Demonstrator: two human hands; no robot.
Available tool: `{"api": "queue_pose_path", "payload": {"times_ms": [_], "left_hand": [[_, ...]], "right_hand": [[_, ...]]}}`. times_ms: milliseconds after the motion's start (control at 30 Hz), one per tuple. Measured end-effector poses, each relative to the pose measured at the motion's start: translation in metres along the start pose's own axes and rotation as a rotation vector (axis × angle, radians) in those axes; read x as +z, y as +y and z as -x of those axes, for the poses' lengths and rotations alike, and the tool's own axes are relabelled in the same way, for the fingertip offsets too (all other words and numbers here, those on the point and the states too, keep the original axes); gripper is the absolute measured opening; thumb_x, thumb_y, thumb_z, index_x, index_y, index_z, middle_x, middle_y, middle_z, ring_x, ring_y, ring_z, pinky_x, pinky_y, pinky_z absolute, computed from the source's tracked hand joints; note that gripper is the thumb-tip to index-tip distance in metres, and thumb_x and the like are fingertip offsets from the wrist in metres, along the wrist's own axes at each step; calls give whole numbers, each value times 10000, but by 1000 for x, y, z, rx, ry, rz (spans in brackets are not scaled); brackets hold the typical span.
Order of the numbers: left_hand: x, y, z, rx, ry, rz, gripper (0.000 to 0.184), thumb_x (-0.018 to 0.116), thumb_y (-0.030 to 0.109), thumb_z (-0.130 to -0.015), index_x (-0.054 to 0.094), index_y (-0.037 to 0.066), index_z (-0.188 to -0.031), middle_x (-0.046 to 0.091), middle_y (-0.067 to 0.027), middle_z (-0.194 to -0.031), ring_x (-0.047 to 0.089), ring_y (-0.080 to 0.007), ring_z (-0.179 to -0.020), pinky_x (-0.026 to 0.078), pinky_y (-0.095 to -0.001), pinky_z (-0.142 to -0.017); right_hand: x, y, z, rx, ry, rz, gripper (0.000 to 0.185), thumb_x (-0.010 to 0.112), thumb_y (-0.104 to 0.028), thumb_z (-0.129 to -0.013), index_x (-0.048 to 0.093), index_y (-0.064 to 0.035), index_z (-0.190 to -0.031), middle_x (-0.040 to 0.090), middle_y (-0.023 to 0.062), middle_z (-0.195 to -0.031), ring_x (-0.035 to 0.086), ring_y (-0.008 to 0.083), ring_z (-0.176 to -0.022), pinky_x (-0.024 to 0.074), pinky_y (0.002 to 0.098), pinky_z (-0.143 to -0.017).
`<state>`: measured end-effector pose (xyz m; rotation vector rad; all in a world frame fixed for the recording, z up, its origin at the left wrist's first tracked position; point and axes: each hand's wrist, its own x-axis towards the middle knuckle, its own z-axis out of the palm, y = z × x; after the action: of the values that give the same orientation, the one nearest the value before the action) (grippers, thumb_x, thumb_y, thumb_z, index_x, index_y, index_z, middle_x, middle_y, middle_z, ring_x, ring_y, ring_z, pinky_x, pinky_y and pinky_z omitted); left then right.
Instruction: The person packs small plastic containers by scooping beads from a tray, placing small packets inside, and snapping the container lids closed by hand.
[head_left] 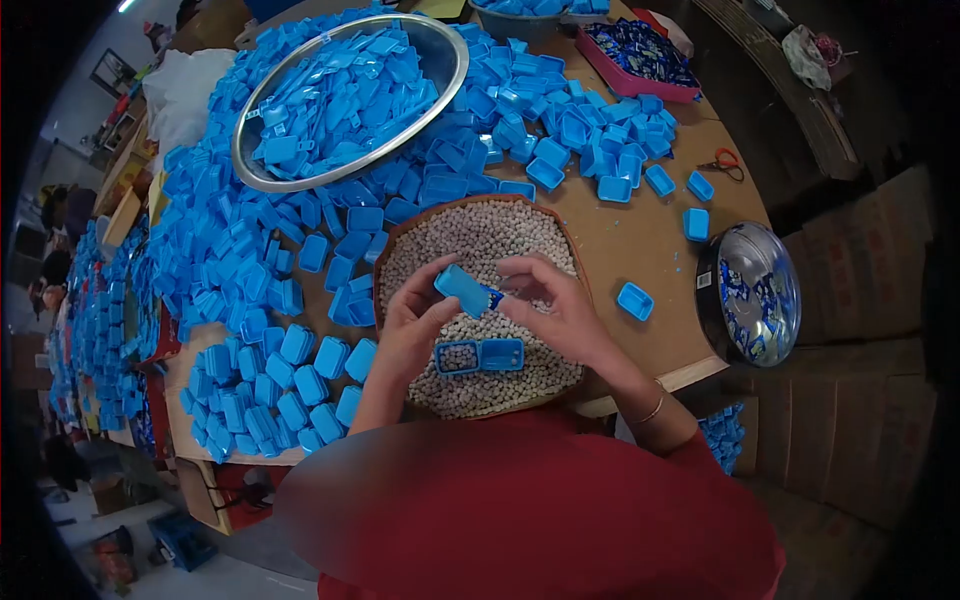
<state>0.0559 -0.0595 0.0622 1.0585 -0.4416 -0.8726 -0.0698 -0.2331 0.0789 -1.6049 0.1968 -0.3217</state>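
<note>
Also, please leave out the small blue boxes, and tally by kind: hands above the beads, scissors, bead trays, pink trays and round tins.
Hands: 2 (left hand, right hand)
Orange-handled scissors: 1
Bead tray: 1
Pink tray: 1
Round tin: 1
Total: 6

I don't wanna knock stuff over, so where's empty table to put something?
Bare table shows between the bead tray and the round tin, around the lone blue box, and up toward the scissors. The left and far sides are crowded, mostly with blue containers.
</note>
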Motion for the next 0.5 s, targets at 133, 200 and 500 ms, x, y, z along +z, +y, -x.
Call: {"api": "queue_pose_path", "payload": {"times_ms": [133,200,500], "left_hand": [[7,-5,3,8,26,16,537,656,96,-863,441,33,-1351,581,-61,-1140,565,-141,-1048,468,-298,-901],[6,-3,6,-11,39,-44,565,671,114,-856,428,35,-1359,568,-66,-1166,557,-143,-1065,465,-292,-903],[0,-6,58,219,-103,-1454,658,782,141,-607,522,46,-1204,516,-141,-1195,449,-363,-1143,398,-456,-965]], "right_hand": [[16,-3,-5,-193,-53,274,367,703,-128,-795,601,-34,-1135,575,89,-1083,583,161,-927,481,277,-774],[17,2,-5,-174,-52,236,330,681,-128,-811,609,-20,-1115,607,94,-1003,600,153,-851,487,270,-727],[-33,14,16,106,126,525,256,579,-146,-882,606,26,-1070,636,180,-883,637,288,-679,497,367,-613]]}}
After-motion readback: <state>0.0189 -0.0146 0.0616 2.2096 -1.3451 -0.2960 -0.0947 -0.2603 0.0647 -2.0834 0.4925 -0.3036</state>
